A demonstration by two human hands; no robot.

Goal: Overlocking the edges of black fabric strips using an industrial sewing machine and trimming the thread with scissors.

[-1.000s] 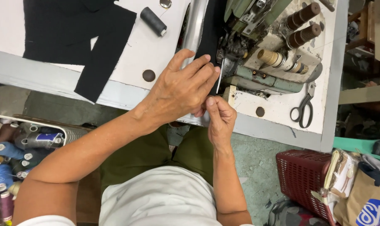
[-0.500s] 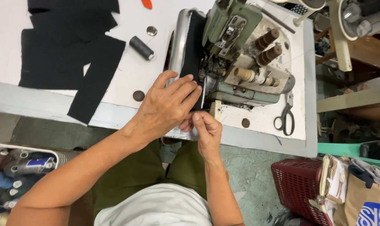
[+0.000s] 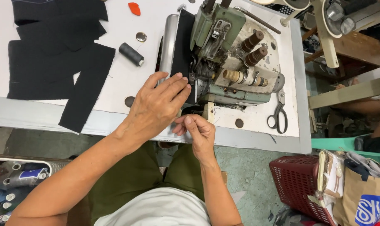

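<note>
Head view looks straight down on a white worktop (image 3: 127,83) carrying a green sewing machine (image 3: 223,54). A strip of black cloth (image 3: 182,46) lies along the machine bed, running toward the needle area. The left hand (image 3: 156,106) rests flat on the cloth's near end, fingers spread and pressing it down. The right hand (image 3: 198,129) sits at the worktop's front edge just below, thumb and fingertips pinched together on what seems to be the cloth's corner or a thread; I cannot tell which. The cloth looks light, soft and limp, so it would likely sag or shift unless held flat near the edge being fed. Off to the left lie more black cut pieces (image 3: 56,62) and 1 dark thread spool (image 3: 131,54); scissors (image 3: 278,113) lie right of the machine.
</note>
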